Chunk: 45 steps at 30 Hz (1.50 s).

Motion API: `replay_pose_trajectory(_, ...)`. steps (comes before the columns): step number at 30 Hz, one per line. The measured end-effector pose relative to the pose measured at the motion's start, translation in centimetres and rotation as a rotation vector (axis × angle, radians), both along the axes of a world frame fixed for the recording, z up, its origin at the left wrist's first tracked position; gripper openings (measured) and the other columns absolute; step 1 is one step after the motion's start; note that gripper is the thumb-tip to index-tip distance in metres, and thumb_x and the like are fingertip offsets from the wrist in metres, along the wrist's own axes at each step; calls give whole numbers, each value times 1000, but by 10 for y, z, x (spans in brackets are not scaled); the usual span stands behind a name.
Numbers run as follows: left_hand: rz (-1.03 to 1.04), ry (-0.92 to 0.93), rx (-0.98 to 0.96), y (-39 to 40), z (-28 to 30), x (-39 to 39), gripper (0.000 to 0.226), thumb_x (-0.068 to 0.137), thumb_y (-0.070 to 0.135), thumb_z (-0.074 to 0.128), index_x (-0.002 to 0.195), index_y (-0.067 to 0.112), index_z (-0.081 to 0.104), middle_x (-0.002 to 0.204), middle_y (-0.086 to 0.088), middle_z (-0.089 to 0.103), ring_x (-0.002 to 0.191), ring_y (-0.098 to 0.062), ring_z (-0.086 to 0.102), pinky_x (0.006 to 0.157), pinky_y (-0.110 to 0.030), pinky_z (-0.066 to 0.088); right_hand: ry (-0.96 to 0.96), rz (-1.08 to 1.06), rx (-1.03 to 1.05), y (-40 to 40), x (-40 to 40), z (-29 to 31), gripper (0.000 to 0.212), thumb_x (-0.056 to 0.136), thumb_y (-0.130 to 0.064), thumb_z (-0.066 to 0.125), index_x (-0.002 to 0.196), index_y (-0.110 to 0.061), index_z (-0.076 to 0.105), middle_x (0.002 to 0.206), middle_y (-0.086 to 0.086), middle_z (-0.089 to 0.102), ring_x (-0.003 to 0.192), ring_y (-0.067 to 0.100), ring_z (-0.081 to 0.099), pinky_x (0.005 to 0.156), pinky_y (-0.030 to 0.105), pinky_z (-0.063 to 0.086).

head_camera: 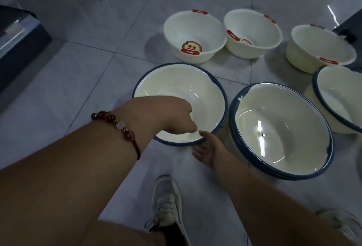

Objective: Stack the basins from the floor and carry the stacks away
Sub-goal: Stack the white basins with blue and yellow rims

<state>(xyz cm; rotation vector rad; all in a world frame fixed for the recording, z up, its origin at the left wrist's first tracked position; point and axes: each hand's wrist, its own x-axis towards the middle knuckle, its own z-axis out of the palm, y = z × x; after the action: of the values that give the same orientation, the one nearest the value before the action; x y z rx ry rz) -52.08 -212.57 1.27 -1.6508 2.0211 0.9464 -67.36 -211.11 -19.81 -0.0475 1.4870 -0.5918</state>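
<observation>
Two hands at blue-rimmed basin [176, 81] on floor [88, 59]: left hand [172, 116] curls over near rim, gripping it; right hand [207, 151] spread, fingertips touching rim. Stack [284, 128] just beside, to the right.

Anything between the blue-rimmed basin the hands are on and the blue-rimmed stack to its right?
Nothing visible. The blue-rimmed basin sits just left of the stack, with only a narrow strip of bare floor between their rims. The left hand reaches over its near rim; the right hand is at the rim from below.
</observation>
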Motion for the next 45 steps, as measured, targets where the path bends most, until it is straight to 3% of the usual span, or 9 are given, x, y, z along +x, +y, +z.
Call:
replay_pose_trajectory(3, 9, 11, 2, -2, 3, 0, 62, 98, 47, 50, 153, 22, 33, 156, 1, 36, 140, -21, 37, 108, -31, 32, -32, -34, -3, -7, 12, 6, 25, 86, -31, 71, 102, -13, 65, 74, 2, 56, 65, 12, 52, 62, 27, 49)
replay_pose_trajectory(7, -2, -7, 6, 0, 10, 1, 64, 98, 49, 49, 153, 21, 32, 158, 1, 32, 142, -22, 34, 110, -32, 30, 80, 25, 38, -18, 24, 27, 11, 91, -23, 65, 92, -13, 60, 79, 3, 57, 69, 13, 53, 57, 27, 46)
replay_pose_trajectory(13, -26, -4, -44, -1, 23, -7, 60, 99, 48, 49, 151, 21, 37, 156, -2, 37, 141, -23, 35, 110, -36, 31, 215, -1, 73, -24, -5, 67, 13, 85, -16, 69, 86, -10, 58, 81, 5, 51, 72, 13, 49, 57, 27, 47)
replay_pose_trajectory(18, -20, -16, -54, 1, 31, -14, 63, 98, 49, 50, 153, 23, 32, 160, 1, 30, 146, -23, 29, 115, -38, 26, 168, -10, -52, -21, -56, 100, 15, 84, -9, 62, 84, -15, 48, 61, 1, 40, 41, 9, 29, 44, 18, 35)
replay_pose_trajectory(22, 8, -39, -89, 2, 32, -22, 66, 97, 49, 52, 153, 22, 32, 160, -1, 30, 144, -24, 30, 114, -36, 26, 116, -57, -126, -11, -104, 145, 22, 84, -9, 64, 75, -15, 46, 62, 1, 37, 44, 11, 28, 46, 19, 35)
replay_pose_trajectory(27, 187, -108, -246, 0, 23, -36, 91, 86, 70, 51, 156, 27, 13, 164, -11, -3, 149, -41, 2, 114, -52, 21, 166, -141, -233, 12, -160, 204, 22, 84, -7, 65, 77, -14, 46, 63, 2, 32, 53, 12, 28, 51, 22, 35)
replay_pose_trajectory(30, 464, 202, -282, -3, 24, -55, 112, 75, 66, 64, 155, 30, -4, 161, -9, 4, 143, -43, 21, 108, -51, 34, 178, -221, -260, 35, -198, 231, 20, 84, -6, 65, 79, -13, 48, 65, 3, 34, 56, 12, 30, 56, 23, 36)
replay_pose_trajectory(35, 764, 756, 254, 11, 29, -104, 54, 89, 34, 71, 130, 4, 52, 118, -17, 65, 99, -37, 68, 77, -45, 60, 155, -262, -289, 79, -256, 247, 22, 87, -8, 64, 75, -15, 46, 61, 2, 33, 54, 12, 29, 57, 24, 34)
replay_pose_trajectory(45, 858, 742, 305, 12, -4, -213, 22, 91, 14, 69, 105, 1, 58, 97, -18, 66, 79, -29, 65, 59, -36, 54, 253, -454, -292, 111, -319, 188, 16, 87, -12, 69, 99, -8, 58, 79, 7, 54, 70, 17, 52, 62, 27, 47)
